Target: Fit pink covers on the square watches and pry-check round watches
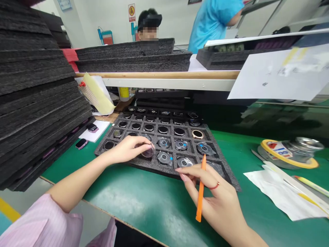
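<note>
A black foam tray [221, 168] lies on the green mat, holding rows of round watch bodies in square cells. My left hand [131, 149] grips a round, glassy watch part [148, 153] by its edge, just above a cell in the tray. My right hand [208, 192] pinches an orange plastic pry stick [201, 188], and its fingertips rest near a watch body under clear film [184, 162]. Several neighbouring bodies also show clear film with blue tabs. One cell holds a rose-gold ring [197, 134].
A tall stack of dark foam trays [33, 85] rises at the left, beside two pink-strapped watches [86, 135] on white paper. A tape roll [289, 154] and crumpled white sheet [285, 192] lie at the right. Co-workers stand beyond the raised shelf [167, 80].
</note>
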`<state>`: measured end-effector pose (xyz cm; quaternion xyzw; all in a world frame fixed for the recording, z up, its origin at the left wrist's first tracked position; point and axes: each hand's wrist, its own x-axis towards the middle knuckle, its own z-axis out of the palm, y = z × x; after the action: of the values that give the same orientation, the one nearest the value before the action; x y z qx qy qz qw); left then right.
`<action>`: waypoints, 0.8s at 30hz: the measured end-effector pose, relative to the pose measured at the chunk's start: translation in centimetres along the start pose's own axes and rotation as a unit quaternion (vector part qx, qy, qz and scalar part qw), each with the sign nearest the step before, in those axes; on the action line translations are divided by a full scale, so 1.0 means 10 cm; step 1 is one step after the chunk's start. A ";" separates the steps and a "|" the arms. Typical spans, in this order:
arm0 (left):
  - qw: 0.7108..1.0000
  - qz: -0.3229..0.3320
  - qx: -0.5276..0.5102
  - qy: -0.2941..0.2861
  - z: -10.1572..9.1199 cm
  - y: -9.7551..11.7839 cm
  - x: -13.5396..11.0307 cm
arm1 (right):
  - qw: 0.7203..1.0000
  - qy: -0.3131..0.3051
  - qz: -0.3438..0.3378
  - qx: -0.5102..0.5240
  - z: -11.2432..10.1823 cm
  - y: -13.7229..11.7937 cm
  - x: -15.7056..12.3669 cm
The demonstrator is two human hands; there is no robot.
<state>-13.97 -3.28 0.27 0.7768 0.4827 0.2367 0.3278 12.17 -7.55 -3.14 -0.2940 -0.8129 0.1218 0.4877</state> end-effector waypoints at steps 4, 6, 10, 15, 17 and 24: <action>0.965 -0.066 -0.253 -0.030 0.35 0.24 -0.10 | 1.000 -0.012 -0.014 -0.012 0.00 0.00 -0.03; 0.921 -0.086 -0.376 -0.059 0.47 0.36 -0.15 | 0.999 -0.030 -0.021 -0.012 0.00 -0.01 -0.05; 0.847 -0.111 -0.512 -0.091 0.58 0.46 -0.20 | 0.999 -0.045 -0.008 0.010 -0.01 -0.03 -0.04; 0.800 -0.120 -0.578 -0.108 0.65 0.43 -0.22 | 0.999 -0.051 0.009 0.013 -0.04 -0.07 -0.02; 0.789 -0.120 -0.590 -0.118 0.67 0.42 -0.22 | 0.998 -0.058 0.009 0.021 -0.06 -0.07 0.00; 0.771 -0.141 -0.608 -0.124 0.65 0.41 -0.24 | 0.990 -0.101 0.022 0.094 -0.16 -0.04 0.05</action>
<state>-8.14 -8.56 -1.20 0.3608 0.2972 0.3335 0.8187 13.24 -7.66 -1.79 -0.2508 -0.8360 0.2378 0.4262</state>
